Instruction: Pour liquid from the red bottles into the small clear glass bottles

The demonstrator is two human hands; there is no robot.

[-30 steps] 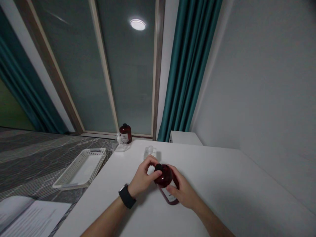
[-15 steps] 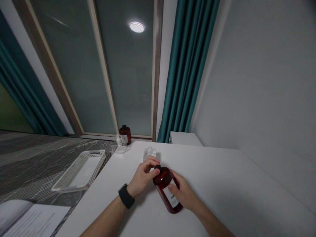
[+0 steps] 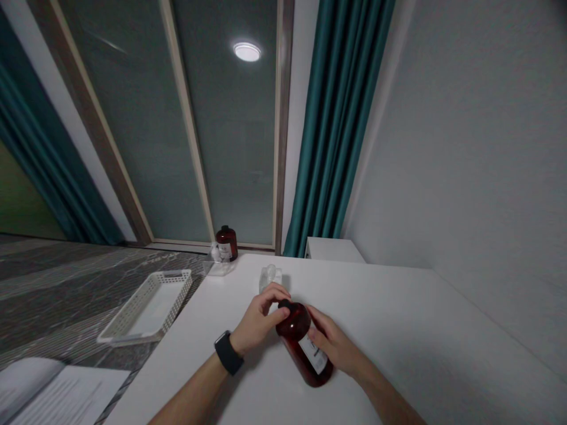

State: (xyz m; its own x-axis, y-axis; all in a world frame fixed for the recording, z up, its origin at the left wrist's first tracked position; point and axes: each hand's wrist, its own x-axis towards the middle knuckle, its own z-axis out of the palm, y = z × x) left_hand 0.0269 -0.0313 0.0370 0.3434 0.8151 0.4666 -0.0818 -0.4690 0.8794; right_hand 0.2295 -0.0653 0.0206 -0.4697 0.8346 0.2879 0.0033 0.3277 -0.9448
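Observation:
A dark red-brown bottle with a white label is held tilted over the white table, its capped top toward the far left. My left hand, with a black watch on the wrist, grips the black cap between thumb and fingers. Wrapped round the bottle's right side is my right hand, its thumb by the label. Just beyond my left hand, a small clear plastic item rests on the table, partly hidden by my fingers.
At the table's far left corner, another brown bottle stands by a clear tray with a small white bottle. A white perforated basket and an open booklet lie to the left. A white cabinet stands beyond the far edge.
The bottle has turned slightly in my hands, its label now facing further right, and its base has shifted a little right. Both hands keep their hold.

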